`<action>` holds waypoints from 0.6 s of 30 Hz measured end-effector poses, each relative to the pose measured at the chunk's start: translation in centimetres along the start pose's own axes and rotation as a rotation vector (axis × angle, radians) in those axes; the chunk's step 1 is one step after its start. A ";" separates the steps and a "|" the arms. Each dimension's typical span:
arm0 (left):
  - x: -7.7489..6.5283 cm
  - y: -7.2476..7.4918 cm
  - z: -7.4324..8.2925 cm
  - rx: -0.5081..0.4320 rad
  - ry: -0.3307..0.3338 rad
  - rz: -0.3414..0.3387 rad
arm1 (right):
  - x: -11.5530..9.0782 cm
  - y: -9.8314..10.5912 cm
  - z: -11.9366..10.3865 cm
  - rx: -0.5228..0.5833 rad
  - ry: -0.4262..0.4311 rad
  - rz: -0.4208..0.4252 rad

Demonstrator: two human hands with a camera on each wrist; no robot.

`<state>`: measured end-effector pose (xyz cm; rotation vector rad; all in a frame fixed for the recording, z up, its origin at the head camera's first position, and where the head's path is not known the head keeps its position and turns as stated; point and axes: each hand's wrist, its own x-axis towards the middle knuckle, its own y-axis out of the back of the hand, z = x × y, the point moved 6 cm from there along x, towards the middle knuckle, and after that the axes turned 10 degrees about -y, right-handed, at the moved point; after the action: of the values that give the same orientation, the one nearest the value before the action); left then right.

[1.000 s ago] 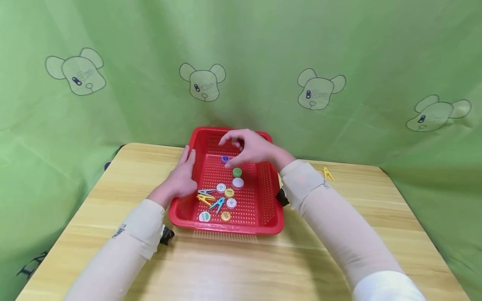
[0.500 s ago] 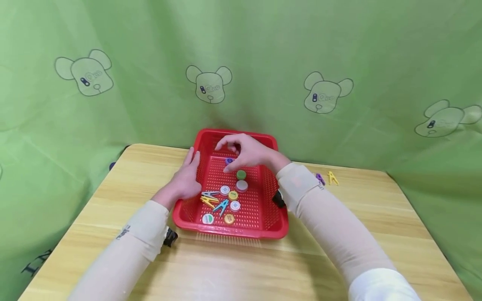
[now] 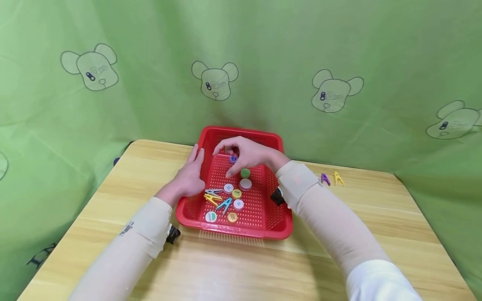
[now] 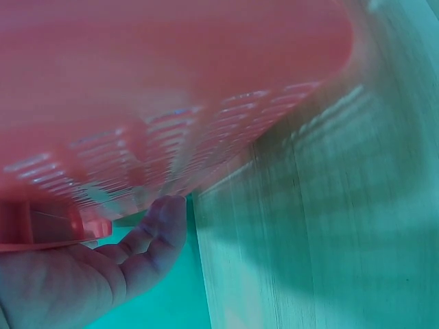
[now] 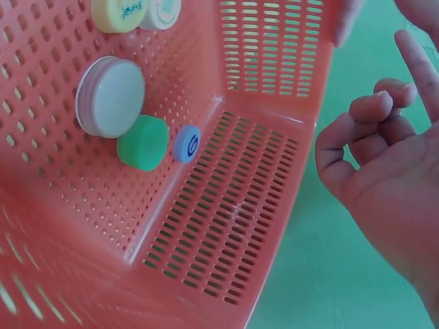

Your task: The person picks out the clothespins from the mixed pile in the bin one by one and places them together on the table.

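A red perforated plastic basket (image 3: 235, 235) stands on the wooden table. My left hand (image 3: 188, 175) holds its left rim, and in the left wrist view fingers lie along the outside wall. Above the far half of the basket hovers my right hand (image 3: 248, 154), thumb and index finger spread apart with nothing between them. Beneath it lie a blue cap (image 5: 186, 144), a green cap (image 3: 245, 173) and a larger whitish lid (image 3: 246, 184). Nearer me are a yellow cap (image 3: 236, 194), several other caps, and grey (image 3: 214, 192), yellow (image 3: 212, 199) and teal clothespins (image 3: 224, 205).
On the table right of the basket lie a purple clothespin (image 3: 325, 179) and a yellow clothespin (image 3: 338, 178). A green curtain (image 3: 263, 54) with bear-head prints hangs close behind the table's back edge.
The head view has shifted, so the scene appears farther right. The purple clothespin has come out from behind the right sleeve. The right hand moves slightly left over the basket, still holding nothing.
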<state>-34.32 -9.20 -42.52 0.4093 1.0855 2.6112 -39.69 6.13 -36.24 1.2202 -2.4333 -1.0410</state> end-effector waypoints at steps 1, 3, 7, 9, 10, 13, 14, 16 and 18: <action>0.0 0.0 0.0 0.007 -0.001 -0.001 | 0.2 -0.2 0.1 0.001 0.006 -0.016; 0.0 0.0 0.0 0.016 -0.004 -0.004 | 0.6 -0.8 0.4 0.005 0.012 -0.049; 0.2 -0.1 -0.1 0.027 0.000 -0.012 | 1.0 -1.7 1.2 0.005 -0.011 -0.108; 0.2 -0.1 -0.1 0.024 0.009 -0.014 | 1.3 -2.3 1.6 0.007 -0.022 -0.135; 0.2 -0.2 -0.2 0.020 0.013 -0.016 | 1.4 -2.5 1.8 0.011 -0.029 -0.147; 0.2 -0.2 -0.2 0.019 0.021 -0.021 | 1.8 -3.2 2.3 0.009 -0.037 -0.174; 0.1 -0.2 -0.2 0.020 0.023 -0.020 | 2.0 -3.4 2.5 0.012 -0.043 -0.180; 0.1 -0.2 -0.3 0.026 0.028 -0.019 | 2.3 -3.8 2.7 0.003 -0.049 -0.189; 0.1 -0.1 -0.4 0.034 0.036 -0.020 | 2.7 -4.1 2.8 -0.019 -0.051 -0.198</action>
<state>-34.52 -9.31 -42.82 0.3587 1.1408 2.5954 -40.24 3.81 -41.37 1.4691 -2.3711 -1.1586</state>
